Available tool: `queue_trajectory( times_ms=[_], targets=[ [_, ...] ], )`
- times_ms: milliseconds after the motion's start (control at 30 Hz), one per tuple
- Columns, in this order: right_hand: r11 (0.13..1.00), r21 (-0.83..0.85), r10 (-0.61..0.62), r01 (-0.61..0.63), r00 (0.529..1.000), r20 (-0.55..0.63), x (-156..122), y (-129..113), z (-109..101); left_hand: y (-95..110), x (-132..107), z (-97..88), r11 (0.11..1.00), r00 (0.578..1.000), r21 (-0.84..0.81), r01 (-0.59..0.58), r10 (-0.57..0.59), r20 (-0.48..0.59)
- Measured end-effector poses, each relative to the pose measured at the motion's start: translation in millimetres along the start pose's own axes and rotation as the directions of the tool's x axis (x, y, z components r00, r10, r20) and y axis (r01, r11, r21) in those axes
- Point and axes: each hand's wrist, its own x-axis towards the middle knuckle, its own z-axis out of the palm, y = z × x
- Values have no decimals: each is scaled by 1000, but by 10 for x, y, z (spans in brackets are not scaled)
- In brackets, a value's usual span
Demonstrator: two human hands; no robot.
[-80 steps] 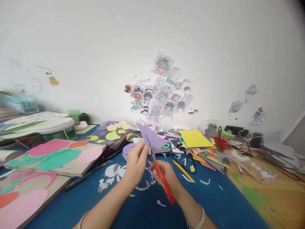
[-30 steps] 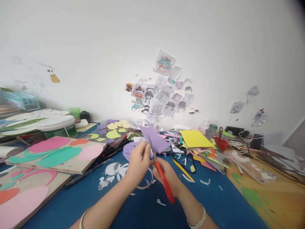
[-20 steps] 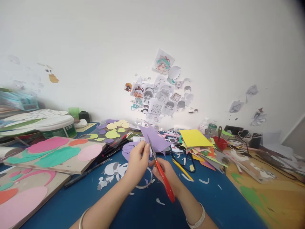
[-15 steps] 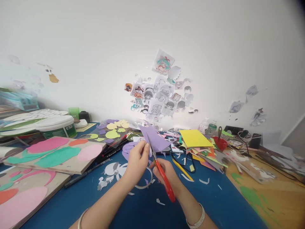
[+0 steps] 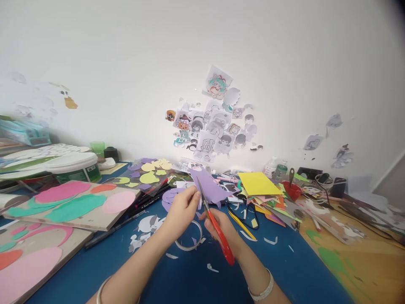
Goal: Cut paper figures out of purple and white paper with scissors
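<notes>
So the left hand (image 5: 182,207) is pinching the near edge of a piece of purple paper (image 5: 215,190) between thumb and fingers, and the paper is sticking up and out just beyond both hands, leaning off to the right. The right hand (image 5: 223,230) is curling around the handles of some red scissors (image 5: 224,242), with a blade lying over the paper right beside the left thumb; can't tell how far apart the blades are sitting. Between the wrists, a pale ring (image 5: 200,234) is resting on the blue tabletop (image 5: 186,280), while some white and grey cutouts (image 5: 146,223) are lying just left of the left hand. More purple pieces (image 5: 168,197) are peeking out behind that same hand. Over to the right of the right hand, a yellow pencil-like stick (image 5: 241,225) is lying near it, and a bright yellow sheet (image 5: 259,184) is topping a messy paper pile farther out.
</notes>
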Motion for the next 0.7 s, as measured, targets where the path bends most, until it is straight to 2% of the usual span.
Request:
queue_trajectory(
  times_ms=[167, 333, 433, 600, 700],
  targets=[
    [996, 90, -13, 11, 1000, 18, 7, -35, 22, 2, 22, -25, 998, 998, -18, -58, 57, -25],
    [989, 149, -2, 2, 1000, 2, 26, 14, 16, 1, 26, -60, 977, 971, 36, -212, 214, -110],
    [989, 149, 1, -5, 1000, 26, 32, 41, 13, 2, 13, -65, 951, 943, 80, -299, 307, -131],
    [996, 80, 33, -35, 999, 30, 10, 14, 29, -3, 6, -36, 936, 938, 200, -290, 319, -132],
    [998, 60, 35, -36, 999, 18, -6, -3, 7, -20, 11, -53, 898, 912, 261, -355, 394, -114]
  ],
)
